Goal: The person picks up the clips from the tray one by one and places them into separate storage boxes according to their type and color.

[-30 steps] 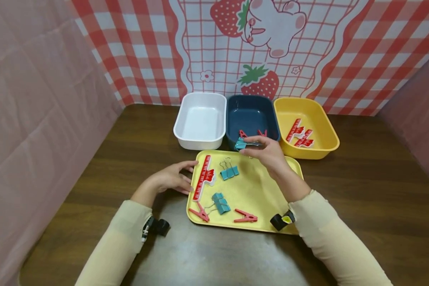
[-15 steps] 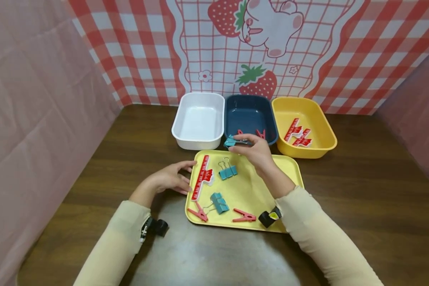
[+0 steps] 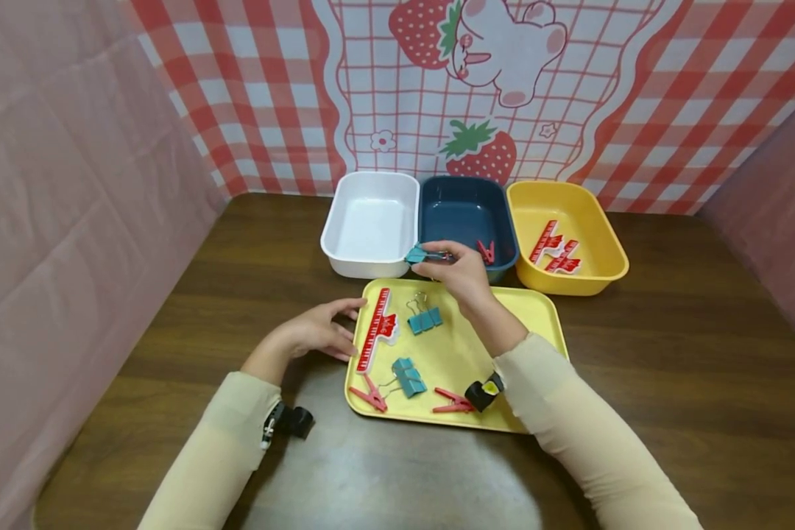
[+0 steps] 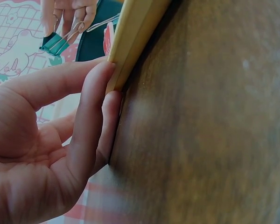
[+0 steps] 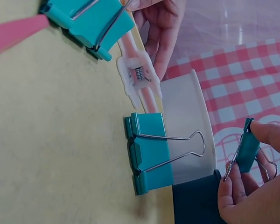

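Note:
My right hand [image 3: 460, 271] pinches a teal binder clip [image 3: 416, 255] by its wire handles, just over the near rims where the white bin [image 3: 331, 254] and the dark blue bin [image 3: 467, 193] meet. In the right wrist view the clip [image 5: 248, 151] hangs from thumb and fingertips. My left hand [image 3: 318, 330] rests its fingertips against the left edge of the yellow tray [image 3: 477, 346]. On the tray lie two more teal binder clips [image 3: 425, 320], a red-and-white ruler-shaped clip [image 3: 375, 331] along the left edge, and two pink clothespins [image 3: 369, 395] near the front.
Three bins stand in a row behind the tray. A pink clothespin [image 3: 486, 252] shows in the dark blue bin, and two ruler-shaped clips [image 3: 562, 258] lie in the yellow bin [image 3: 606, 254]. A checked cloth [image 3: 258, 96] hangs behind the brown table [image 3: 676, 331].
My right hand has moved left with the binder clip, from in front of the dark blue bin to the white bin's near right corner. My left hand stays at the tray edge.

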